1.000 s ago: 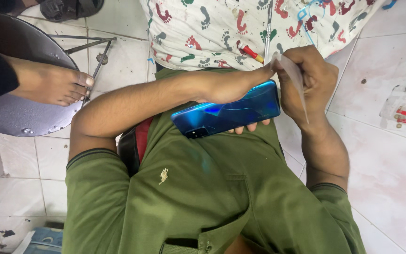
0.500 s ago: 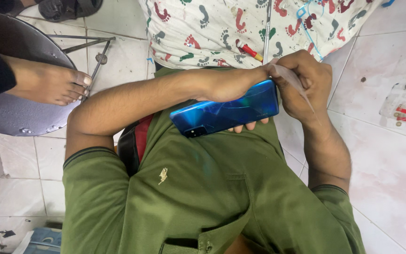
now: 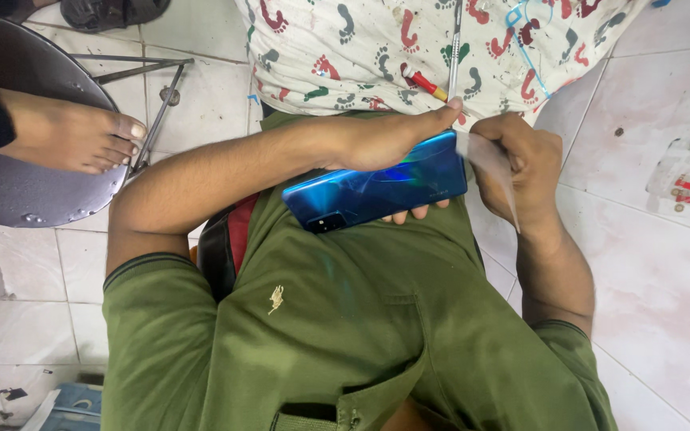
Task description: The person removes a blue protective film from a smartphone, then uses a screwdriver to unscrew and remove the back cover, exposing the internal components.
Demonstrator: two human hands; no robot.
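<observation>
My left hand (image 3: 389, 140) reaches across my green shirt and grips a glossy blue phone (image 3: 377, 191), back side up, thumb stretched along its upper edge and fingertips showing under it. My right hand (image 3: 521, 168) is at the phone's right end, pinching a thin translucent plastic strip (image 3: 490, 172) that touches that end. Both hands hover over my lap.
A white cloth with coloured footprint shapes (image 3: 345, 48) lies ahead, with a slim metal tool (image 3: 455, 44) and a red-handled tool (image 3: 421, 80) on it. Another person's bare foot (image 3: 69, 140) rests on a round grey stool (image 3: 9, 195) at left. The floor is white tile (image 3: 648, 263).
My right hand has drawn slightly away from the phone's end and the translucent strip now shows more. My left thumb has straightened along the phone's top edge.
</observation>
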